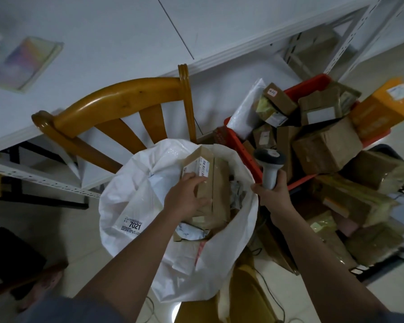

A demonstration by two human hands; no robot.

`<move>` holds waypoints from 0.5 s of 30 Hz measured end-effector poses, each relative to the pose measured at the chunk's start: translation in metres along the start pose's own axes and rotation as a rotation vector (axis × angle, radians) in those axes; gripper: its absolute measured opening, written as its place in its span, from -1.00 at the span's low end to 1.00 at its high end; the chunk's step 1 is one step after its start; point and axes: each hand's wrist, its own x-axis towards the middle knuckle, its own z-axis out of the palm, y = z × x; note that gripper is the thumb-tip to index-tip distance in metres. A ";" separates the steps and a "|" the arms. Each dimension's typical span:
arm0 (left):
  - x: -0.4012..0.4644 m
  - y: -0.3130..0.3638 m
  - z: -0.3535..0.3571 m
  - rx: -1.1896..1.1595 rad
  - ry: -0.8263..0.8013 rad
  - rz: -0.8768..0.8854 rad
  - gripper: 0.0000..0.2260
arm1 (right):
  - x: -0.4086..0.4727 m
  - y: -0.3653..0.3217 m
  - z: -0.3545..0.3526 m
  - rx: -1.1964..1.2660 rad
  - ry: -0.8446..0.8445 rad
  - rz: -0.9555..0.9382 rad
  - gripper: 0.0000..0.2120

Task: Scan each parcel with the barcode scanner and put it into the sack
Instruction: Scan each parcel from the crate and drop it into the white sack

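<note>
A white woven sack [135, 206], marked 7021, stands open in the middle with several parcels inside. My left hand [186, 199] reaches into its mouth and grips a brown cardboard parcel [217, 183] with a white barcode label on top. My right hand [272, 194] holds the grey barcode scanner [269, 164] upright by its handle, just right of the sack's rim. To the right, a red crate [310, 83] is heaped with brown boxes [324, 145] and a white mailer bag [250, 113].
A wooden chair [124, 106] stands behind the sack against a white table [91, 54] that carries a booklet [30, 62]. More taped parcels [350, 206] lie on the floor at right. A metal shelf frame [350, 33] rises at top right. Cables trail on the floor.
</note>
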 end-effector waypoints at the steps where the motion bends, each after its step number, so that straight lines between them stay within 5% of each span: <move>1: -0.002 -0.001 0.000 -0.109 -0.029 0.010 -0.52 | 0.000 0.002 0.001 0.006 0.012 0.025 -0.32; 3: -0.009 -0.004 -0.003 -0.437 -0.035 0.004 -0.59 | -0.001 0.005 0.003 0.000 0.025 0.061 -0.31; 5: -0.018 -0.012 -0.010 -0.589 0.138 -0.041 -0.71 | -0.003 0.005 0.008 -0.003 0.030 0.082 -0.33; 10: -0.048 -0.057 -0.047 -0.305 0.737 -0.271 -0.77 | -0.006 -0.005 0.022 -0.010 0.023 0.098 -0.40; 15: -0.064 -0.123 -0.067 -0.332 0.698 -0.872 -0.61 | -0.003 -0.006 0.033 -0.002 0.035 0.164 -0.40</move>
